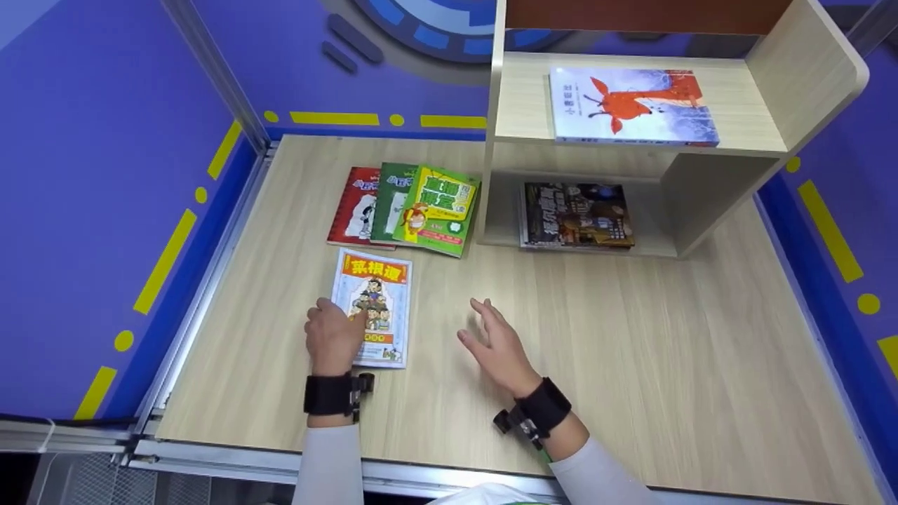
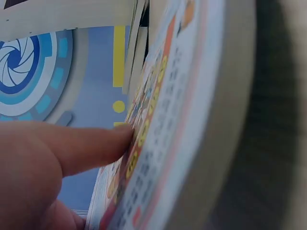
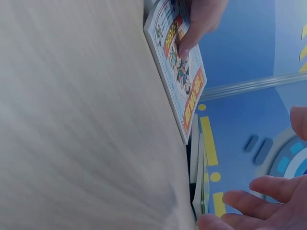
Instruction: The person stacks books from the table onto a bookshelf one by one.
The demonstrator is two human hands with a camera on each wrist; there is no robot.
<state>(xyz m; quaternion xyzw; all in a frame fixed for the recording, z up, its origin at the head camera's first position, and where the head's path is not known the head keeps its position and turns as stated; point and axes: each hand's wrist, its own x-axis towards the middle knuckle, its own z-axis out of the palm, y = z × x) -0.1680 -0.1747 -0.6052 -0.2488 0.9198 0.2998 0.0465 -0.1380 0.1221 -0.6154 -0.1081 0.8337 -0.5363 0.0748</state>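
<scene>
A light-blue comic book (image 1: 393, 308) with a red and yellow title band lies near the table's left side. My left hand (image 1: 334, 337) grips it at its left edge, the thumb pressed on the cover. In the left wrist view the thumb (image 2: 96, 146) rests on the printed front of the book (image 2: 158, 143), while the other fingers are mostly hidden. To the right of the book, my right hand (image 1: 499, 348) hovers over the table with fingers extended, holding nothing. The right wrist view shows its spread fingers (image 3: 254, 203) apart from the book.
Behind the comic lie overlapping red (image 1: 349, 210), dark green (image 1: 394, 203) and bright green (image 1: 442, 210) books. A wooden shelf (image 1: 494, 105) stands at the back right, with a giraffe-cover book (image 1: 631, 105) above and a dark-covered stack (image 1: 579, 214) below. Blue walls (image 1: 140, 175) border the table.
</scene>
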